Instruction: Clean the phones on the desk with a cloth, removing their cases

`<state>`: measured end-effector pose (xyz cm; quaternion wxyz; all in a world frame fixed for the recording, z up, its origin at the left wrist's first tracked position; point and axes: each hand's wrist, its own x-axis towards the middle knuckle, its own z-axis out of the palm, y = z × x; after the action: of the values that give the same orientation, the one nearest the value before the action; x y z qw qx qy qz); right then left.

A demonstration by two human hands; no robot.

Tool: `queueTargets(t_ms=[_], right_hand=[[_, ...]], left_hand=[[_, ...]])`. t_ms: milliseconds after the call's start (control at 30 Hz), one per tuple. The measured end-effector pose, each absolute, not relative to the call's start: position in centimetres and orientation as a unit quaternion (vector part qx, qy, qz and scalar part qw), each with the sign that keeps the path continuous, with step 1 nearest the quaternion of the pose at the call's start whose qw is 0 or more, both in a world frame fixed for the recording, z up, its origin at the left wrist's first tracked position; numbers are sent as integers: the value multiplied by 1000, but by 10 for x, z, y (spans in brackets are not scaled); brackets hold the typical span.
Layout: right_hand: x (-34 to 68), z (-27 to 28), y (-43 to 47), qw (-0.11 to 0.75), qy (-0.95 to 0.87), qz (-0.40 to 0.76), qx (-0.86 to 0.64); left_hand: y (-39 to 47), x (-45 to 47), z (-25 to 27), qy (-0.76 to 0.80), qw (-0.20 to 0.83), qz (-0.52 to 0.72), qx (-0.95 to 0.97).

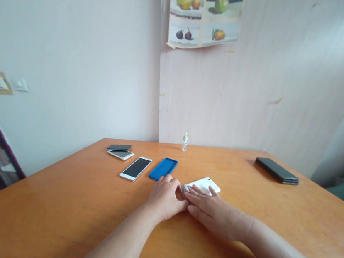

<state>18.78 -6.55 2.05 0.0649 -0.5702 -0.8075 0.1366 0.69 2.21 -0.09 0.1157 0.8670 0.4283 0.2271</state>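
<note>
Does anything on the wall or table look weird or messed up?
Yes! The wall has tan marks that look like damage, and the fruit poster has a curling lower left corner. Nothing looks spilled.

Likely a home, edges blurred, wooden table (75, 208), fruit poster (206, 15) on pale wall (233, 90), light switch (21, 85)

White ph. (205, 183) part hidden under R fingers (199, 200); forearms (120, 246) cut at btm edge.
</note>
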Motion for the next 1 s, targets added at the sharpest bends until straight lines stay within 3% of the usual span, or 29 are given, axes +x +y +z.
queueTargets(t_ms=[267, 567, 800, 1000], right_hand=[[220, 19, -51, 6, -701, 47, -711], [179, 28, -76, 79, -803, 118, -579], [206, 22, -58, 25, -683, 15, -730], [176, 21, -73, 18, -755, -41, -654]], left_hand=[[23, 6, 1, 415, 107, 213, 878], [23, 5, -1, 360, 122, 233, 895], [23, 4, 3, 374, 129, 215, 893], [24, 5, 2, 370, 131, 218, 893]])
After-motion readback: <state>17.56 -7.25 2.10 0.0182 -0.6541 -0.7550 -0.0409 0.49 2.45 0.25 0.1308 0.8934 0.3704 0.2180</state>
